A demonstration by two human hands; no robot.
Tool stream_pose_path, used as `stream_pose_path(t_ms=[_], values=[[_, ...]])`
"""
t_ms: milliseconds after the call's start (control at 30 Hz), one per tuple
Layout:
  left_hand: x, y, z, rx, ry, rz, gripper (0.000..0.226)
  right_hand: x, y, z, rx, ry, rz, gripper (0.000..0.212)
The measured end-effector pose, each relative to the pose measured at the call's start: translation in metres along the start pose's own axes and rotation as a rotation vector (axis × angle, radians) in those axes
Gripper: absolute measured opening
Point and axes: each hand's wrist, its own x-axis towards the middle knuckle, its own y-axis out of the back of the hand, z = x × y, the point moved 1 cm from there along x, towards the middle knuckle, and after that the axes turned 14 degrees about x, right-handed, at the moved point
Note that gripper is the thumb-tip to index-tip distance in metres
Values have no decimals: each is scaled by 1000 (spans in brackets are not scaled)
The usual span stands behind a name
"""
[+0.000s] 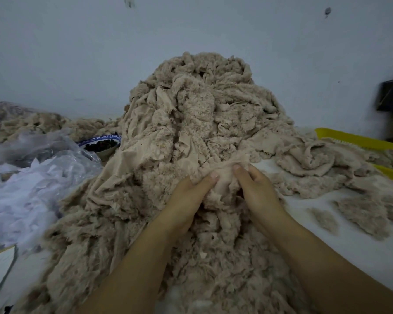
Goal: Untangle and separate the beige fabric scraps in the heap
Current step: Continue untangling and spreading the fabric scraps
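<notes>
A tall heap [202, 123] of fuzzy, frayed beige fabric is sitting against the wall. Its scraps are crumpled, some fleecy and some smooth, and they are spilling over the white table [349, 234]. On the near slope, the person's left hand [188, 198] and right hand [256, 191] are both pinching one thin, wrinkled scrap [225, 175], thumbs pressing on top and fingers curling beneath. Crinkly clear plastic [32, 177] is lying to the left and a yellow basket [359, 140] to the right.

- At mid left I see a crumpled clear plastic bag [43, 150], with white scraps [21, 200] below it.
- A blue-rimmed bowl [90, 141] with dark contents sits just right of it.
- A yellow tray [359, 139] lies at the right edge.
- A black bag [390, 96] hangs at upper right.
</notes>
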Motion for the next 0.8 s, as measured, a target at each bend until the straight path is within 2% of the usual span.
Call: stream_pose_path(t_ms=[100,167,300,400,500,533,600,700,767,800], values=[[0,1,2,-12,38,36,23,-1,0,-2,1,-6,-43,56],[-1,1,3,1,41,19,21,0,0,1,6,37,-85,38],[-3,-5,3,-7,59,-74,29,0,-3,3,18,60,-106,34],[-3,-6,5,-33,30,-90,30,1,-4,4,146,-1,-10,24],[-7,-7,8,-75,-13,-187,30,12,9,1,344,-103,131,12],[-7,-7,10,-91,-11,-174,27,16,18,-1,291,-85,178,12],[-4,-2,13,-136,32,-22,18,22,29,-4,113,-31,196,17],[5,12,9,-353,179,187,27,19,19,3,-44,-62,58,19],[7,16,7,-438,211,216,36,9,10,7,-130,6,-18,41],[8,17,6,-468,209,221,34,6,7,7,-133,66,-50,44]])
